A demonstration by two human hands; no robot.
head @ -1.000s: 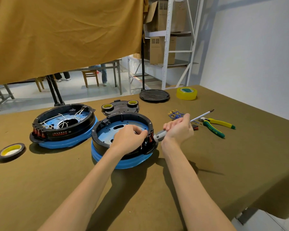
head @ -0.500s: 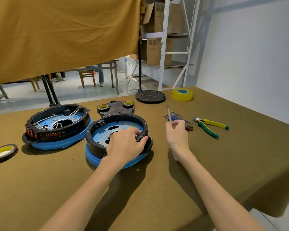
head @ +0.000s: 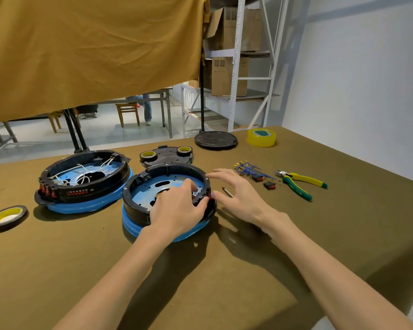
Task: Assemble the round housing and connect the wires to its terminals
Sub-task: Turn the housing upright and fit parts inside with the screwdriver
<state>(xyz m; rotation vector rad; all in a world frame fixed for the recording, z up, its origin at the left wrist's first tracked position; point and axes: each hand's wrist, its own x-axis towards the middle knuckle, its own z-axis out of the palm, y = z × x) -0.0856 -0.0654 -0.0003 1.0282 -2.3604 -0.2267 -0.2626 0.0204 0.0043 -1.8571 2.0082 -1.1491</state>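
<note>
The left hand (head: 177, 211) gripped the rigid, probably light round black-and-blue plastic housing (head: 168, 206) by its sturdy rim, while the right hand (head: 239, 195) hovered empty, fingers spread.

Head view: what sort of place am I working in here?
Probably a small workshop or storeroom assembly bench: a cloth-covered table with pliers and loose blue wires, and metal shelving holding cardboard boxes behind.
</note>
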